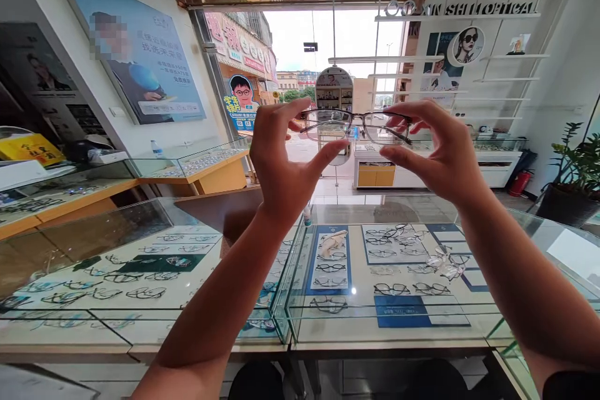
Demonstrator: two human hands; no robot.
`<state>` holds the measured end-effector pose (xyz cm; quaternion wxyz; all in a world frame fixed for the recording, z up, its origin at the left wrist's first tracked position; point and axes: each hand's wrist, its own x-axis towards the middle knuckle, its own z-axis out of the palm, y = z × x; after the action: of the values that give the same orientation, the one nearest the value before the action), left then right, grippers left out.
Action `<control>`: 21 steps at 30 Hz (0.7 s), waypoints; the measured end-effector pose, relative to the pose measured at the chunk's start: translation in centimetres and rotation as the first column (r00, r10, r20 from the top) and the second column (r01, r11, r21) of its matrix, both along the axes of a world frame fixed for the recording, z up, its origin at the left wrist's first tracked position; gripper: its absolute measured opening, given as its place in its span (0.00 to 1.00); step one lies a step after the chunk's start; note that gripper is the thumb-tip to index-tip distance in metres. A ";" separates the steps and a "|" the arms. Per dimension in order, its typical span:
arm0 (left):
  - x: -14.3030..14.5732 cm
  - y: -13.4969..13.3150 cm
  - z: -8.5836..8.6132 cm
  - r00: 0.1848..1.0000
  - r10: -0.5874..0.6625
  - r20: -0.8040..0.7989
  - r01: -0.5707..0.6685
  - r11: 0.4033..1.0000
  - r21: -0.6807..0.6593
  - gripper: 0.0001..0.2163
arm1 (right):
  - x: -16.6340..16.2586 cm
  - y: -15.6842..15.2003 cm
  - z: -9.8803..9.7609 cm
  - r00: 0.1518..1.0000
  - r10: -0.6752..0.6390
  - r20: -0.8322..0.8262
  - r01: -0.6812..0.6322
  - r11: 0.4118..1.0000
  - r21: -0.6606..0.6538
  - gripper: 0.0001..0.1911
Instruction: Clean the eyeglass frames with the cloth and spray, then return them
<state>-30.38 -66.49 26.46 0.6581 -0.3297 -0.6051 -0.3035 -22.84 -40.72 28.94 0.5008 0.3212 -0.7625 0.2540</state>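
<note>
A pair of thin metal-framed glasses (356, 124) with clear lenses is held up at eye height, in front of the shop's open entrance. My left hand (285, 162) pinches the frame's left end between thumb and fingers. My right hand (438, 150) pinches the right end the same way. Both arms reach up over the glass display counters.
Glass display counters (300, 325) with several rows of eyeglass frames stand below my arms, and another counter (117, 175) runs along the left wall. White shelves (506, 56) and a potted plant (576, 175) are at the right. A display stand (334, 90) stands by the entrance.
</note>
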 end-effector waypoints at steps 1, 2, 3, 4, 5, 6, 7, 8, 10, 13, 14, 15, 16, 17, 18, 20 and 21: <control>-0.3 0.2 -0.7 0.999 -0.026 0.031 0.026 1.000 0.016 0.28 | -0.7 0.0 -0.8 0.998 0.039 0.040 -0.038 0.999 -0.039 0.25; -0.7 0.4 -1.4 0.996 -0.059 0.065 0.057 0.998 0.034 0.28 | -1.4 0.0 -1.7 0.994 0.083 0.075 -0.077 0.994 -0.080 0.25; -1.1 0.6 -2.2 0.990 -0.098 0.102 0.093 0.994 0.055 0.27 | -2.2 0.0 -2.7 0.986 0.132 0.107 -0.119 0.985 -0.123 0.26; -1.5 0.8 -3.1 0.979 -0.142 0.145 0.132 0.988 0.077 0.27 | -3.0 0.0 -3.8 0.974 0.184 0.134 -0.161 0.973 -0.167 0.26; -2.0 1.0 -3.9 0.964 -0.187 0.188 0.171 0.980 0.100 0.27 | -3.8 0.0 -4.9 0.959 0.237 0.155 -0.202 0.956 -0.213 0.27; -2.4 1.1 -4.9 0.945 -0.231 0.230 0.207 0.970 0.124 0.27 | -4.5 0.0 -6.1 0.943 0.283 0.174 -0.234 0.938 -0.257 0.27; -2.9 1.2 -5.8 0.923 -0.271 0.272 0.239 0.960 0.147 0.28 | -5.1 -0.1 -7.1 0.928 0.319 0.194 -0.254 0.921 -0.297 0.27; -3.3 1.3 -6.7 0.900 -0.307 0.310 0.266 0.949 0.169 0.29 | -5.6 -0.2 -8.1 0.915 0.344 0.210 -0.264 0.906 -0.331 0.27; -4.2 1.5 -8.3 0.853 -0.366 0.373 0.307 0.928 0.210 0.30 | -6.3 -0.4 -9.7 0.898 0.372 0.234 -0.268 0.886 -0.378 0.27; -5.1 1.7 -10.2 0.793 -0.430 0.431 0.342 0.900 0.269 0.31 | -7.0 -0.7 -11.2 0.883 0.387 0.266 -0.254 0.870 -0.422 0.27; -5.2 1.9 -10.6 0.779 -0.445 0.443 0.347 0.893 0.286 0.31 | -7.2 -0.8 -11.5 0.879 0.388 0.275 -0.246 0.866 -0.435 0.27; -5.4 2.0 -11.0 0.768 -0.456 0.451 0.351 0.887 0.300 0.31 | -7.4 -0.9 -11.8 0.876 0.389 0.285 -0.238 0.862 -0.447 0.27; -5.5 2.2 -11.3 0.761 -0.463 0.455 0.352 0.883 0.310 0.30 | -7.5 -1.0 -12.1 0.873 0.390 0.294 -0.230 0.859 -0.457 0.27; -5.6 2.4 -11.6 0.759 -0.467 0.455 0.353 0.881 0.316 0.29 | -7.7 -1.0 -12.3 0.870 0.391 0.302 -0.223 0.856 -0.465 0.27; -5.6 2.6 -11.8 0.760 -0.468 0.451 0.353 0.880 0.318 0.29 | -7.9 -0.9 -12.6 0.865 0.394 0.310 -0.220 0.854 -0.471 0.27; -5.7 2.9 -12.0 0.773 -0.464 0.432 0.352 0.881 0.317 0.28 | -8.4 -0.7 -13.1 0.855 0.405 0.324 -0.219 0.848 -0.482 0.26; -5.8 3.1 -12.2 0.783 -0.458 0.421 0.350 0.884 0.311 0.28 | -8.6 -0.6 -13.4 0.849 0.412 0.330 -0.221 0.845 -0.486 0.26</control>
<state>-36.19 -63.39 14.31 0.4368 -0.2923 -0.6275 -0.5744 -31.42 -41.29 15.50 0.3319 0.2640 -0.7116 0.5602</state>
